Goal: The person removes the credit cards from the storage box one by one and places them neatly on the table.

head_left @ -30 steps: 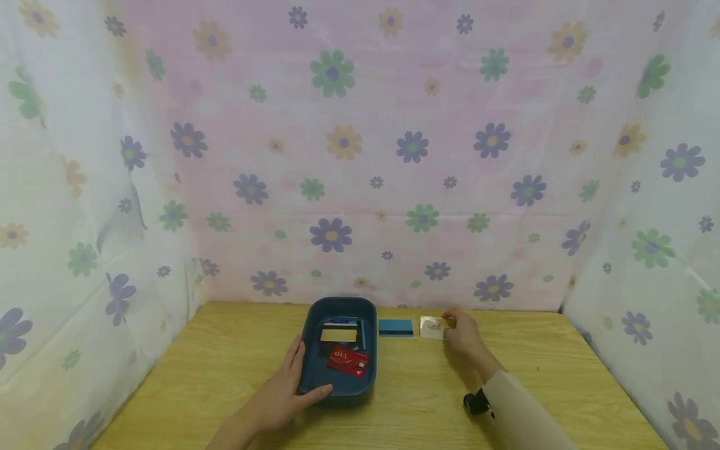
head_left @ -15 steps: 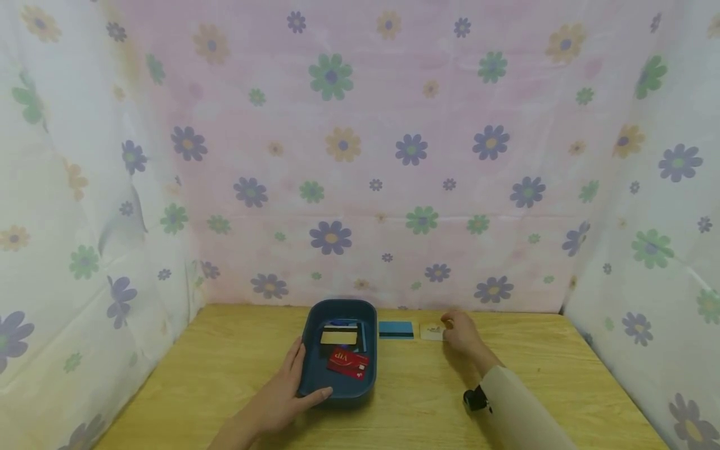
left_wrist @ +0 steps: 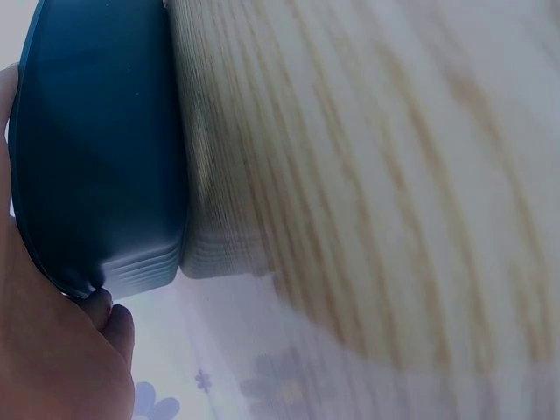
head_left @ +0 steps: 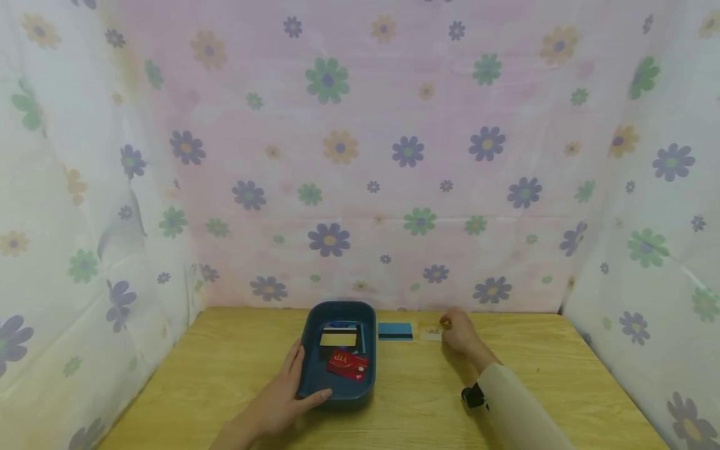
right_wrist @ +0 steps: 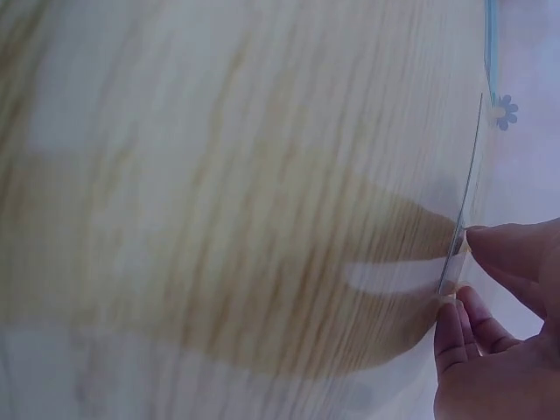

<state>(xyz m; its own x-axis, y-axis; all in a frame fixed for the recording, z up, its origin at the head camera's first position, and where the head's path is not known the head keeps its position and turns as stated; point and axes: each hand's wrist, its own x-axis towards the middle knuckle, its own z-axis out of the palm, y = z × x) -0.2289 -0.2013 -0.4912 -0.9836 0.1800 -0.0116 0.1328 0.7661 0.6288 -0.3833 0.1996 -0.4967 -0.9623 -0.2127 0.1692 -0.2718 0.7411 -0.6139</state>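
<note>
A dark blue plastic tray (head_left: 334, 389) stands on the table, with my left hand (head_left: 275, 394) gripping its near left corner. In the left wrist view, the fingers bend against the tray's side (left_wrist: 96, 140). Inside lie a red VIP card (head_left: 344, 364), a gold card with a black stripe (head_left: 337, 339) and bluish cards partly under it. My right hand (head_left: 462, 334) pinches the right edge of a pale card (head_left: 430, 332), which lies flat or almost flat on the table. That card (right_wrist: 470, 166) appears nearly edge-on in the right wrist view.
Between the tray and the pale card lies a blue card with a dark stripe (head_left: 395, 331). The wooden table (head_left: 214, 375) ends at a flowered cloth backdrop (head_left: 360, 250), with cloth walls on both sides. A small black device (head_left: 472, 397) sits at the right wrist.
The head view has shifted slightly. The sheen on the pale card has dulled. Both hands, the tray and the cards otherwise stay almost where they were.
</note>
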